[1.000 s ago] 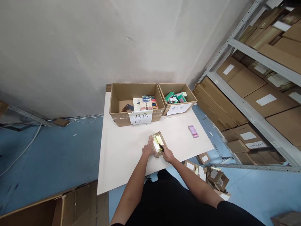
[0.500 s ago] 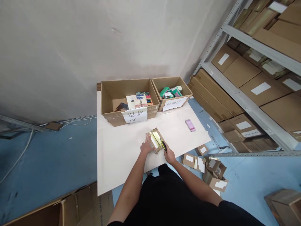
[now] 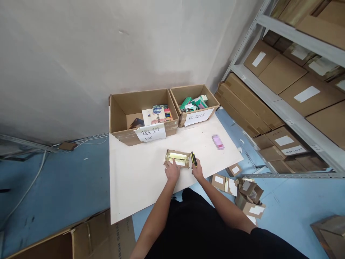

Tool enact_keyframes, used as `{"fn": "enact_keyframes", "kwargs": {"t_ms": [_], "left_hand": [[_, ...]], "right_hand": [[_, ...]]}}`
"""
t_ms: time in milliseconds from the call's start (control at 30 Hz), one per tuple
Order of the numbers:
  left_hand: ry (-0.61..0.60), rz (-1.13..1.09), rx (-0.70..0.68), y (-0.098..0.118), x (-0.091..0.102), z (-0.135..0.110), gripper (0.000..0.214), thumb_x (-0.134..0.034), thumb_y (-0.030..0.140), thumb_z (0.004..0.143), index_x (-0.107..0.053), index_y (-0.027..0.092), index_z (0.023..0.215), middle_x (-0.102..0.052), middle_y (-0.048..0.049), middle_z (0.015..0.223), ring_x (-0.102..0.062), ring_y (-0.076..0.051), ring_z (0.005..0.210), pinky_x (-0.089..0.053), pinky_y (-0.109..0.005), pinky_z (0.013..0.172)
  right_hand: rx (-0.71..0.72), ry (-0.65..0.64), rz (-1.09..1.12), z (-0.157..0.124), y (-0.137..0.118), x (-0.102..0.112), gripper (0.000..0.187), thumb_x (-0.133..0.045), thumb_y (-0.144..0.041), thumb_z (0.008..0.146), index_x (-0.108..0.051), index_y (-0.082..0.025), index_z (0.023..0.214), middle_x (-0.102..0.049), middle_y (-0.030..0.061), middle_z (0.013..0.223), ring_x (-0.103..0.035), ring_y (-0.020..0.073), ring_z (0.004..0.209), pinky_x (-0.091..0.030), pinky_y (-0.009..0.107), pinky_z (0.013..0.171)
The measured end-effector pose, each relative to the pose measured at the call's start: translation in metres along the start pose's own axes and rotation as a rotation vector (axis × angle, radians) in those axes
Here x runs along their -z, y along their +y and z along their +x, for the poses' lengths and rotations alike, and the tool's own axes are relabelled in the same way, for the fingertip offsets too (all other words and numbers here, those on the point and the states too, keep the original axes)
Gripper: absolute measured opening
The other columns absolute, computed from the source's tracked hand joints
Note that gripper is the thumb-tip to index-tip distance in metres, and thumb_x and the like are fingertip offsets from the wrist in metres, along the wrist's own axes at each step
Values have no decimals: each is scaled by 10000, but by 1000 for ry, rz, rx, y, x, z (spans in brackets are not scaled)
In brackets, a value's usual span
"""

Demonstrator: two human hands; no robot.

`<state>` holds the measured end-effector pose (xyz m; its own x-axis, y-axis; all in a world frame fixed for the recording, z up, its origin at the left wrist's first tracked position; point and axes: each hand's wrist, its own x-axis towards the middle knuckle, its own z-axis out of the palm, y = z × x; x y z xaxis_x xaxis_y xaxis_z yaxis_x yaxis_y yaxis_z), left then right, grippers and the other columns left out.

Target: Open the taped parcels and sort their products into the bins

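A small cardboard box (image 3: pixel 183 163), wrapped in shiny tape with a pale label strip and a dark line along it, lies flat on the white table (image 3: pixel 129 180). My left hand (image 3: pixel 173 172) holds it at the near left edge, its fingers reaching onto the top. Just beyond the box's right end, my right hand (image 3: pixel 198 169) is closed around a black and yellow utility knife (image 3: pixel 193 159), which points up and away. I cannot make out the blade.
Behind stand two open cartons with paper signs: a larger one (image 3: pixel 121 136) holding books and a smaller one (image 3: pixel 181 120) holding green boxes. A blurred pink item (image 3: pixel 218 141) lies at right. Opened boxes (image 3: pixel 249 201) litter the floor beside a loaded shelf (image 3: pixel 272 104).
The small box has turned so its long side runs left to right. My left hand has shifted to its near edge; my right hand with the knife has moved right, off the box.
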<state>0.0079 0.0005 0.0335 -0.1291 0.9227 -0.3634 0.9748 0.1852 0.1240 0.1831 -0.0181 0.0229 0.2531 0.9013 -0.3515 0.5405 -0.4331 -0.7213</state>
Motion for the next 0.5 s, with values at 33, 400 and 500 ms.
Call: {"fn": "enact_keyframes", "kwargs": {"t_ms": [33,400,500], "left_hand": [[8,6,-21,1,0,0,723,-491,507,1029,-382,130,1636,-538,-271,1479,-581,-380,1279,-556,-445,944],[46,-22,-282,17,-13,18,616,-564,327,979,-501,200,1579,-397,-150,1690,-308,-408,1562,-372,-590,1223],[-23,-24,-306,8,-22,28,668,-538,391,1007,-412,210,1637,-264,-113,1761,-187,-407,1617,-293,-609,1276]], "right_hand": [[6,-22,-21,2,-1,3,585,-375,-435,1024,-372,-195,1557,-737,20,923,-697,210,658,-580,328,675],[207,-114,-168,30,11,58,608,-381,-247,1030,-350,-223,1637,-619,90,1512,-649,241,1287,-494,379,1100],[209,-194,-193,40,14,71,576,-420,-246,1031,-406,-230,1606,-706,83,1381,-703,246,1161,-530,371,1023]]}}
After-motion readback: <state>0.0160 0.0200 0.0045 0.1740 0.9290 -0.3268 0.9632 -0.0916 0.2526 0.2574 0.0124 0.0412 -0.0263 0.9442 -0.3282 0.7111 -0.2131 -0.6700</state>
